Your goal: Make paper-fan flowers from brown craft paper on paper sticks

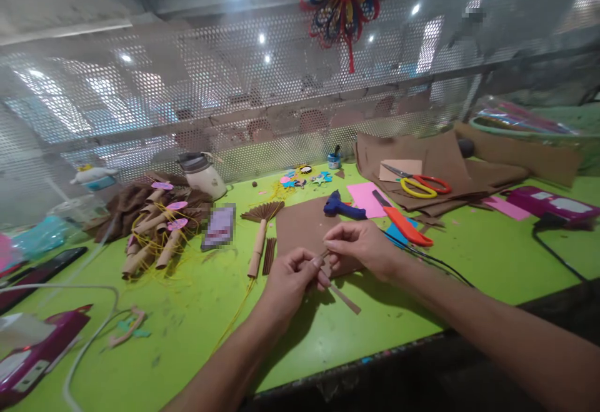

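Note:
My left hand [290, 281] and my right hand [363, 246] meet above the green table [187, 331], both pinching a narrow strip of brown paper [344, 298]. The strip's free end slants down to the right onto the table. Right behind my hands lies a brown paper sheet [302, 227]. A blue glue gun [342, 207] rests at the sheet's far corner. A rolled brown paper tube [257, 248] and a pleated brown fan [262, 212] lie to the left of the sheet.
A heap of brown paper rolls with pink discs [159, 227] sits at the left, a white jar [205, 176] behind it. Red and yellow scissors [419, 184] lie on brown sheets at the right, an orange cutter [407, 226] nearer. Pink staplers [32, 356] [550, 204] sit at both sides. A perforated metal screen [281, 87] closes the back.

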The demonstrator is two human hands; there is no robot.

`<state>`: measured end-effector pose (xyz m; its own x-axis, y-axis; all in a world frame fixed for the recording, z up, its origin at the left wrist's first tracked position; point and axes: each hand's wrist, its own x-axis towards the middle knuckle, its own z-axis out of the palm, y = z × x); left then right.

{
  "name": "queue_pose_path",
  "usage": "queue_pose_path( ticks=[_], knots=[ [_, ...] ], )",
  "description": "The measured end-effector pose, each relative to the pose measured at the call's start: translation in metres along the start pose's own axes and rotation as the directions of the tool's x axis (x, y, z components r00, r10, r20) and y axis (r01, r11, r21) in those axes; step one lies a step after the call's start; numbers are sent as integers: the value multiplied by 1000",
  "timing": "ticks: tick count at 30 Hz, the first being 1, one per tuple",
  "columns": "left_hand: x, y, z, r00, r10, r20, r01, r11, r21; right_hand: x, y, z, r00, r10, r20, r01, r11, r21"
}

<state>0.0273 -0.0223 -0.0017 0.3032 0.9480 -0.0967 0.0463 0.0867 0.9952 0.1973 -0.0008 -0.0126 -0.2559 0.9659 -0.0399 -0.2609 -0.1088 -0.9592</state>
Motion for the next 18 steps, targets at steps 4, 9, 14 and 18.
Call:
queue_pose_path(
  ticks=[4,9,14,18],
  knots=[
    [1,-2,-2,1000,6,2,-6,1000,-13,1,0,0,997,78,11,-78,996,35],
    [2,-3,-5,1000,21,8,-21,1000,-9,-3,-2,4,995,45,90,-42,998,-39],
    [2,-1,-3,997,5,76,-8,999,32,-3,0,6,999,-12,47,17,995,-97],
    [1,2,-5,985,-32,170,24,999,48,-2,-2,-1,999,-30,39,33,995,-93]
  ],
)
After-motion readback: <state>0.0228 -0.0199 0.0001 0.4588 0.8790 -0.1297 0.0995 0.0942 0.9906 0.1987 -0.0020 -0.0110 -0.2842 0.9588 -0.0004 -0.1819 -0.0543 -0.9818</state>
